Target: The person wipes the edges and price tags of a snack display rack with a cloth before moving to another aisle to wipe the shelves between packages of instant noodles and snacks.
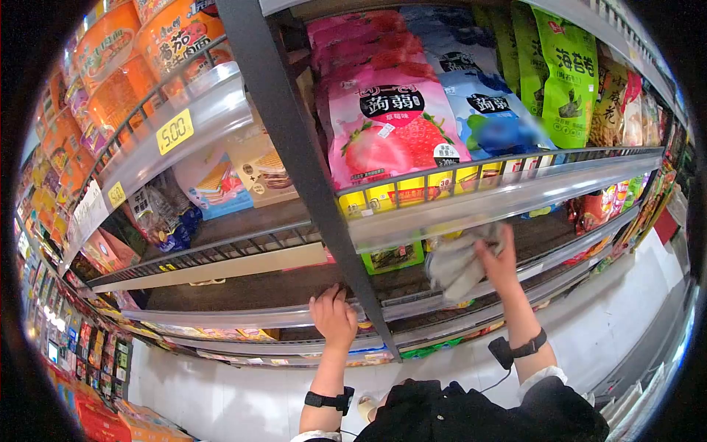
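My right hand is closed on a crumpled grey cloth, slightly blurred, at the front of a lower shelf in the right bay. Next to the cloth lies a green snack packet. My left hand has its fingers bent over the clear front edge of a lower shelf in the left bay, close to the dark upright post. Black straps with small devices sit on both wrists.
Pink strawberry konjac bags, blue bags and green seaweed bags fill the shelf above my right hand. Orange noodle tubs stand upper left. A wire rail fronts the upper shelf. White floor shows below.
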A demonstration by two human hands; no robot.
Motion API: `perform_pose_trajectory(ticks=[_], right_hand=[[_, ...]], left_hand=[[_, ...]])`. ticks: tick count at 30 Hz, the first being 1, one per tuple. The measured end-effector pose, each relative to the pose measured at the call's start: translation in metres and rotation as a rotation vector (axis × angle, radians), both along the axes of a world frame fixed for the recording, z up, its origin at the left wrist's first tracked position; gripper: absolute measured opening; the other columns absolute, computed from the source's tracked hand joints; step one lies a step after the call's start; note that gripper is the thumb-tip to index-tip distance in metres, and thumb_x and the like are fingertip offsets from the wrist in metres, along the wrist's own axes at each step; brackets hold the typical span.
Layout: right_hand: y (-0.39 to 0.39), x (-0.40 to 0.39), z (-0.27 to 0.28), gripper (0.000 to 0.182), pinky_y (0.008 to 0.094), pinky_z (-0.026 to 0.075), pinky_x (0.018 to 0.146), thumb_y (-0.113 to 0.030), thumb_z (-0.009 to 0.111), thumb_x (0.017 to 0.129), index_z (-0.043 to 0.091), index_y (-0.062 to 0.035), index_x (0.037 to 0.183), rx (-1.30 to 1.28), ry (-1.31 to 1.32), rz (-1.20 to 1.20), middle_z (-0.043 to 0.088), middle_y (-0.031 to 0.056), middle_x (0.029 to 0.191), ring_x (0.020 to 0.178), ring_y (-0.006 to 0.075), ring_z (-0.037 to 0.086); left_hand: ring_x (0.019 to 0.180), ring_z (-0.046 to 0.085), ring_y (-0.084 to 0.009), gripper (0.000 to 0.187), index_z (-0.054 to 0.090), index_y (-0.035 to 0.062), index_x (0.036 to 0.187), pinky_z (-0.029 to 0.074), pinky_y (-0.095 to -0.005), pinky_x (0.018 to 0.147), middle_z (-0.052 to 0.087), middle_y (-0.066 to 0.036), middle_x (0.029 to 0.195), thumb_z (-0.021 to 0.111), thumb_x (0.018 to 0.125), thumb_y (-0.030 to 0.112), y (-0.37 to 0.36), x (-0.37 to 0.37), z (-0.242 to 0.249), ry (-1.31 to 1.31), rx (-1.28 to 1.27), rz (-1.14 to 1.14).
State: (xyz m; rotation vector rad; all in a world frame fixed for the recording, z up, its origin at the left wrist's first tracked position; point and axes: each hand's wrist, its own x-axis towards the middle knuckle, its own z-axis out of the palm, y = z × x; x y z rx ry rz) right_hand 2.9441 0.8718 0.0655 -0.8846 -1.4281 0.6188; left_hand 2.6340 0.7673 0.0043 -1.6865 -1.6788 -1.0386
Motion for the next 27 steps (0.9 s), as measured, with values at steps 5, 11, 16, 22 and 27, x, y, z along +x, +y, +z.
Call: perform_pose_trajectory(ticks=[5,11,16,22,27], right_hand=[[0.004,0.016,0.018,0.047,0.0321,0.04,0.088,-0.012,0.065,0.075,0.044,-0.0013,0.116,0.067,-0.06,-0.213,0.055,0.0117,0.103,0.098,0.0235,0.053],[0.011,0.008,0.005,0.039,0.0415,0.043,0.085,-0.014,0.063,0.066,0.06,-0.0088,0.104,0.068,-1.024,0.346,0.058,0.0156,0.103,0.1,0.0339,0.053],[0.004,-0.043,0.028,0.031,0.045,0.048,0.074,-0.015,0.058,0.067,0.064,-0.0139,0.098,-0.025,-1.332,0.406,0.063,0.0157,0.09,0.085,0.0341,0.06],[0.002,-0.114,0.006,0.034,0.0439,0.048,0.072,-0.018,0.058,0.069,0.062,-0.0161,0.103,0.067,-1.287,0.505,0.064,0.0117,0.092,0.085,0.0317,0.061],[-0.005,-0.148,0.005,0.03,0.0436,0.049,0.071,-0.016,0.059,0.07,0.062,-0.0157,0.1,0.018,-1.105,0.437,0.061,0.0105,0.098,0.085,0.0317,0.061]], left_hand=[[0.099,0.051,-0.0272,0.029,0.057,0.0076,0.097,0.031,-0.0493,0.094,0.056,-0.007,0.107,0.052,0.068,0.012,-0.002,0.002,0.002,0.01,-0.008,0.011],[0.099,0.049,-0.0283,0.026,0.055,0.0064,0.096,0.028,-0.0493,0.096,0.055,-0.008,0.105,0.048,0.072,0.013,-0.001,0.004,0.005,-0.008,-0.001,-0.002],[0.1,0.049,-0.0269,0.031,0.056,0.0063,0.096,0.029,-0.0499,0.094,0.055,-0.008,0.108,0.049,0.068,0.016,0.001,0.004,0.001,0.005,-0.011,0.034],[0.098,0.05,-0.0278,0.031,0.056,0.0063,0.095,0.03,-0.0504,0.093,0.056,-0.008,0.107,0.049,0.067,0.017,0.002,0.003,0.001,0.003,0.016,0.018],[0.098,0.051,-0.0276,0.03,0.057,0.0068,0.095,0.03,-0.0502,0.093,0.055,-0.008,0.107,0.049,0.069,0.018,0.003,0.002,-0.003,0.014,0.023,0.03]])
